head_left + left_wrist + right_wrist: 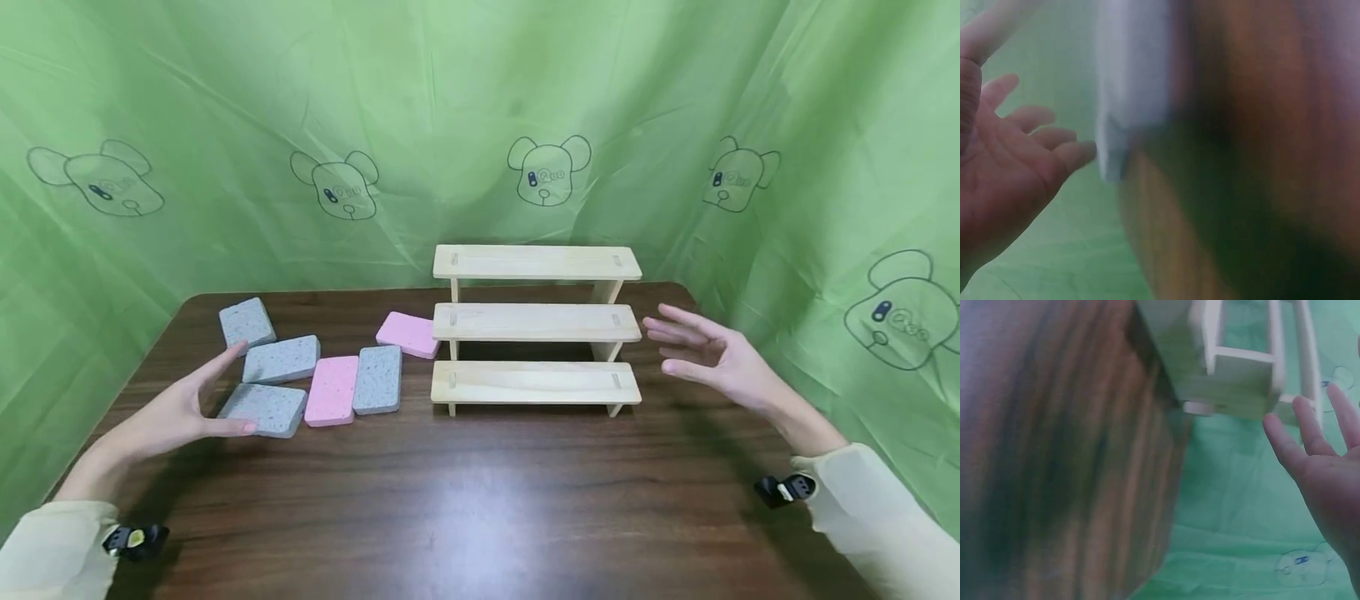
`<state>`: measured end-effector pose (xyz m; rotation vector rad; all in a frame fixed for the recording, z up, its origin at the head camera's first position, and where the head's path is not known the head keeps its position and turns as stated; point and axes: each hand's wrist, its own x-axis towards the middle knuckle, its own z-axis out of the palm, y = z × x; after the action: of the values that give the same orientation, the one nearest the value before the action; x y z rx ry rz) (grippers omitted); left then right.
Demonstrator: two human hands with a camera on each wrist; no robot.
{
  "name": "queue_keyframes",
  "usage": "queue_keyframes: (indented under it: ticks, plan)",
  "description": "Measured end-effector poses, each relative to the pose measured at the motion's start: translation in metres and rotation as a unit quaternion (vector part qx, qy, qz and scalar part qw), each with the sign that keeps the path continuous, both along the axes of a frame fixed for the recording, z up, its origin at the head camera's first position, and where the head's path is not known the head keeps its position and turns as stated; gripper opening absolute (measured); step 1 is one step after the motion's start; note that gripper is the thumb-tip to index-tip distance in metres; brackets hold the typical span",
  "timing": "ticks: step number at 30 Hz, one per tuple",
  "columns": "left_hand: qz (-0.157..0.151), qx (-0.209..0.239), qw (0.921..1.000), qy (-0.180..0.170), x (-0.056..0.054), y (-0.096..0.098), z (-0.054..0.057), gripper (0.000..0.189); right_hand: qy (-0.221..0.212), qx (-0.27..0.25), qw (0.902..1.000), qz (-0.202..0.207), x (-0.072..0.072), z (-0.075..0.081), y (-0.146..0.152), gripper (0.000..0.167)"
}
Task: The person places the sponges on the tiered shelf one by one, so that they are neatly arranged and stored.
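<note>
My left hand (176,417), thumb and fingers spread wide, is at the nearest blue-grey speckled sponge (266,408); whether it touches is unclear. In the left wrist view, the palm (1010,169) faces a blurred sponge (1132,69). Behind lie two more blue-grey sponges, one in the middle (281,360) and one at the far left (247,323). To the right are a pink sponge (332,390) and another blue-grey sponge (378,379). My right hand (712,354) hovers with loosely extended fingers, holding nothing, right of a three-step wooden shelf (536,383).
A second pink sponge (408,333) lies against the shelf's left side, partly behind it. Everything stands on a dark brown wooden table (480,500). Green curtains (450,125) with mouse-head drawings hang behind and at both sides.
</note>
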<state>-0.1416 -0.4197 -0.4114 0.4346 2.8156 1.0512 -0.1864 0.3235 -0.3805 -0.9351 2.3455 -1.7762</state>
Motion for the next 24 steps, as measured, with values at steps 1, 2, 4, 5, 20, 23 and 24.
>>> queue_keyframes:
  ticks: [1, 2, 4, 5, 20, 23, 24]
  plan:
    - [-0.001, 0.011, 0.9999, -0.003, 0.001, -0.002, -0.004, 0.115, -0.008, 0.013, 0.9998, -0.013, 0.000, -0.005, 0.001, 0.076]
    - [-0.003, 0.022, 0.9997, -0.006, 0.002, -0.003, -0.007, 0.115, -0.013, 0.026, 0.9993, -0.022, -0.001, -0.010, 0.002, 0.073]
    - [-0.010, 0.040, 0.9991, -0.013, 0.005, -0.004, -0.014, 0.115, -0.024, 0.056, 0.9974, -0.038, -0.002, -0.019, 0.004, 0.067]
    - [-0.014, 0.052, 0.9984, -0.019, 0.006, -0.004, -0.017, 0.114, -0.030, 0.067, 0.9965, -0.039, -0.002, -0.023, 0.004, 0.065]
    - [-0.028, 0.092, 0.9944, -0.045, 0.019, -0.012, -0.030, 0.101, -0.063, 0.140, 0.9878, -0.020, -0.009, -0.060, 0.005, 0.058]
    - [-0.021, 0.080, 0.9953, -0.050, 0.022, -0.015, -0.026, 0.093, -0.068, 0.148, 0.9865, -0.015, -0.010, -0.062, 0.002, 0.058]
    - [-0.016, 0.075, 0.9956, -0.054, 0.023, -0.016, -0.025, 0.092, -0.076, 0.146, 0.9863, -0.012, -0.010, -0.062, 0.002, 0.058]
